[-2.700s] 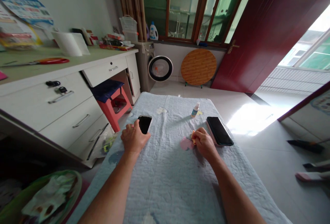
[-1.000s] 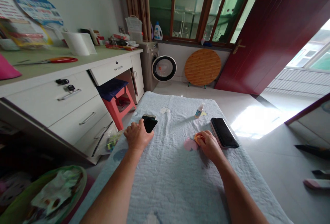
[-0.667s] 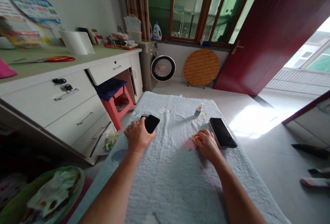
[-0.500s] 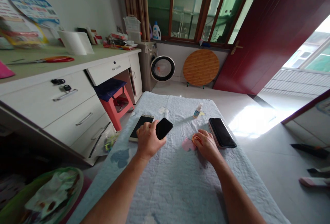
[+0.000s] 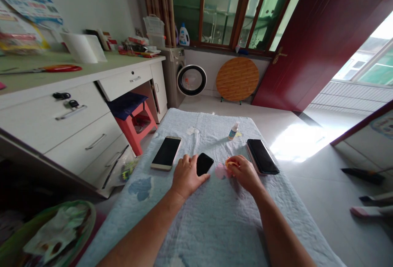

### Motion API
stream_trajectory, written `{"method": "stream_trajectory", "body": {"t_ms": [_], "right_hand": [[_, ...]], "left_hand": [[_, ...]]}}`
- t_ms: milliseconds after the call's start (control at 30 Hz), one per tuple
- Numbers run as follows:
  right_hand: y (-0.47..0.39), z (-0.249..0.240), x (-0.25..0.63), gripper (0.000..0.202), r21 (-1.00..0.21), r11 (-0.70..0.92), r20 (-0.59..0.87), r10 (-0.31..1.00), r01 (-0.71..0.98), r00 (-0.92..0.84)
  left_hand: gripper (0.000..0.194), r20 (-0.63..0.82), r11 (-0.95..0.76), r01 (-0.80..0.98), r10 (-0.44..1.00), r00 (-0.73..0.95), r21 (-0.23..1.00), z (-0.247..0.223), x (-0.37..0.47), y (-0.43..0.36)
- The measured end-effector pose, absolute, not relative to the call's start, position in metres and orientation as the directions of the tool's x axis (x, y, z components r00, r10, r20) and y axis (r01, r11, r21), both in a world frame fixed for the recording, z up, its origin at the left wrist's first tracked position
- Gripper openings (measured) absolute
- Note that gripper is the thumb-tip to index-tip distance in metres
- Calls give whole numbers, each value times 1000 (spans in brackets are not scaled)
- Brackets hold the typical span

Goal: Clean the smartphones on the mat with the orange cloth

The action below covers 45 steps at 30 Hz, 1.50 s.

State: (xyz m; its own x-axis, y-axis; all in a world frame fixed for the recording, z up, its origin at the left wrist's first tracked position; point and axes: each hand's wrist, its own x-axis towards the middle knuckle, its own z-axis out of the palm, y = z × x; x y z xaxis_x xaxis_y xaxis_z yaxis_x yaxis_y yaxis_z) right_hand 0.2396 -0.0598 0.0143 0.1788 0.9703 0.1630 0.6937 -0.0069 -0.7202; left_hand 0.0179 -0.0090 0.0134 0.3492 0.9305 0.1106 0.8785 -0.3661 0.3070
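Observation:
My left hand (image 5: pixel 188 176) is closed around the edges of a small black smartphone (image 5: pixel 204 164), its dark screen facing up, low over the cloth-covered table (image 5: pixel 208 222). In my right hand (image 5: pixel 244 172) a small orange cloth (image 5: pixel 231 163) is pinched between fingers and thumb; much of it is hidden by the hand. To the left lies a gold-framed smartphone (image 5: pixel 166 152) with a dark screen. Right of my right hand is a black phone (image 5: pixel 263 156) resting on something pinkish. A small spray bottle (image 5: pixel 233 131) stands upright beyond my hands.
A white desk (image 5: pixel 86 136) with drawers runs along the left, and a red stool (image 5: pixel 135 130) is tucked beside it. At lower left stands a waste bin (image 5: pixel 89 218) holding crumpled tissue. Farther back are a washing machine (image 5: pixel 172 64) with its door open and a round wooden tabletop (image 5: pixel 238 79).
My left hand has moved right and nearer with the small black smartphone, uncovering the gold-framed one. My right hand has lifted slightly with the orange cloth. The view has shifted a little.

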Motion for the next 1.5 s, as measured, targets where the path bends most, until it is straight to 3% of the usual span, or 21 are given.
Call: {"method": "stream_trajectory", "body": {"t_ms": [133,300,367,467,700,900,1000,1200,1300,1500], "right_hand": [[-57,5,240,19,-864,-50,81,968,502,236],[-53,-5,236,37,-945,8,99,960,326,262],[-53,-6,234,43,-947,23,116,955,319,274],[-53,-2,229,34,-910,36,160,950,412,270],[-55,14,207,17,-803,147,307,932,577,190],[-47,8,201,23,-754,149,324,932,640,165],[-44,5,201,35,-742,131,296,944,657,145],[-46,7,202,17,-795,119,215,972,595,92],[-45,8,202,14,-827,131,257,953,547,159],[-38,5,203,14,-785,123,324,917,607,234]], "left_hand": [[73,40,-393,847,913,407,358,21,10,-8],[96,-21,-471,714,827,561,518,20,7,-10],[106,-18,-506,644,779,627,574,20,6,-12],[111,-20,-526,574,726,687,627,22,5,-15],[93,24,-536,534,720,693,654,21,9,-18],[69,105,-540,524,756,647,659,12,20,-25],[66,127,-547,513,756,642,661,9,22,-26],[73,124,-538,505,757,641,675,8,22,-25],[72,122,-535,513,762,636,671,10,23,-25],[62,131,-541,518,765,630,663,12,25,-28]]}}
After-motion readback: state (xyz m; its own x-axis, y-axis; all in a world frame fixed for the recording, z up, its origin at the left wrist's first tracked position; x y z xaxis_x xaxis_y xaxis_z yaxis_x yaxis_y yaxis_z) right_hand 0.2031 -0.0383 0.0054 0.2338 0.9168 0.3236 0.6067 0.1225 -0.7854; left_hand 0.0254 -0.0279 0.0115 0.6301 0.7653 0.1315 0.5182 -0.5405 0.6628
